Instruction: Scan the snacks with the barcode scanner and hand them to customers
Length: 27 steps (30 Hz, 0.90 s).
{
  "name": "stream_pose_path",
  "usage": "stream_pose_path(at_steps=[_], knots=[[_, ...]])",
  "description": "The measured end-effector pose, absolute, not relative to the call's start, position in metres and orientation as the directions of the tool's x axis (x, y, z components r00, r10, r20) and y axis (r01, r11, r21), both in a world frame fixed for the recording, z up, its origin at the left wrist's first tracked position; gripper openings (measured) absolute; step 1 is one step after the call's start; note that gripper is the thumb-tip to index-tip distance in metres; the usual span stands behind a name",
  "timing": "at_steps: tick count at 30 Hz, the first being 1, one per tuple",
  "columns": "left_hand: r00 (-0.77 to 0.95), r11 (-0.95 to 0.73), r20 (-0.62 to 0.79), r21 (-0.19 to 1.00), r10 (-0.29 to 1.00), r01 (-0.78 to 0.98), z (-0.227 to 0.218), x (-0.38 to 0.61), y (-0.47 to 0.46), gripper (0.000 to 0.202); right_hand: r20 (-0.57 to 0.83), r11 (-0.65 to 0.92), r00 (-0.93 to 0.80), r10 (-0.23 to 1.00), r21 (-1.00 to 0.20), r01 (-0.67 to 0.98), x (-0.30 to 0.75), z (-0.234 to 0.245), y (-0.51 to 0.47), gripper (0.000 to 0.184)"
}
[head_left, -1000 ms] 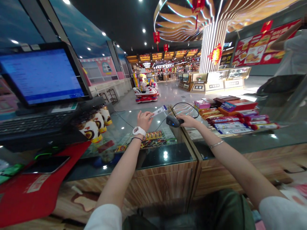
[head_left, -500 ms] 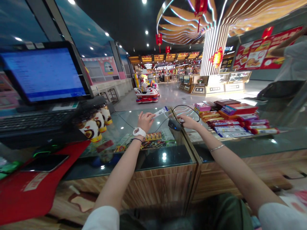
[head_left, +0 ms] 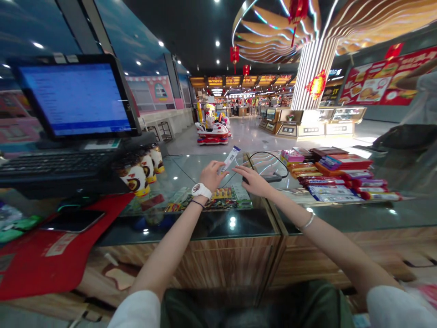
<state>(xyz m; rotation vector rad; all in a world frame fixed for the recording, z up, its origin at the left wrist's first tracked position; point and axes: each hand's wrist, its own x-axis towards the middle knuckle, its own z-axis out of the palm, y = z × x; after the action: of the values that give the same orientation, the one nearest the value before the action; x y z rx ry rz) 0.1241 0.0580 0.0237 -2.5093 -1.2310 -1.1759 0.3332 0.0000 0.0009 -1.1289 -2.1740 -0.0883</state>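
Note:
My left hand [head_left: 210, 176], with a white watch on the wrist, is closed on a slim white-and-blue packet [head_left: 230, 157] that is tilted up above the glass counter [head_left: 184, 168]. What is printed on it is too blurred to read. Close by on the right, my right hand [head_left: 251, 181] is empty, its fingers stretched toward the packet. Just behind that hand a dark barcode scanner [head_left: 272, 177] lies on the glass, partly hidden by the hand, its black cable looping behind.
Stacks of packaged sweets [head_left: 336, 175] lie to the right. On the left are a monitor [head_left: 77, 98], a keyboard [head_left: 58, 165], several cups [head_left: 134, 175] and a phone [head_left: 73, 221] on a red mat [head_left: 44, 269]. Colourful packs [head_left: 223, 198] show at the counter's middle.
My right hand has let go of the barcode scanner, which now lies on the counter, and has moved left toward the packet. The packet in my left hand has turned more upright.

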Motion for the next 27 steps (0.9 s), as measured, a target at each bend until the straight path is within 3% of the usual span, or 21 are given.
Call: stream_pose_path(at_steps=[3, 14, 20, 27], knots=[[0.325, -0.630, 0.663, 0.287, 0.675, 0.722, 0.025, 0.106, 0.051, 0.019, 0.540, 0.653, -0.445, 0.714, -0.285, 0.701, 0.313, 0.006, 0.000, 0.067], [0.130, -0.449, 0.628, 0.382, 0.767, 0.808, 0.018, 0.012, 0.029, 0.025, 0.463, 0.767, -0.617, 0.637, -0.293, 0.571, 0.210, 0.000, 0.015, 0.066], [0.052, -0.263, 0.542, 0.320, 0.839, 0.910, 0.014, -0.016, 0.032, 0.022, 0.408, 0.748, -0.627, 0.663, -0.344, 0.568, 0.162, -0.016, 0.038, 0.071], [0.053, -0.143, 0.399, 0.199, 0.915, 0.970, 0.000, -0.034, 0.061, 0.021, 0.292, 0.666, -0.599, 0.746, -0.311, 0.678, 0.144, -0.034, 0.058, 0.073]])
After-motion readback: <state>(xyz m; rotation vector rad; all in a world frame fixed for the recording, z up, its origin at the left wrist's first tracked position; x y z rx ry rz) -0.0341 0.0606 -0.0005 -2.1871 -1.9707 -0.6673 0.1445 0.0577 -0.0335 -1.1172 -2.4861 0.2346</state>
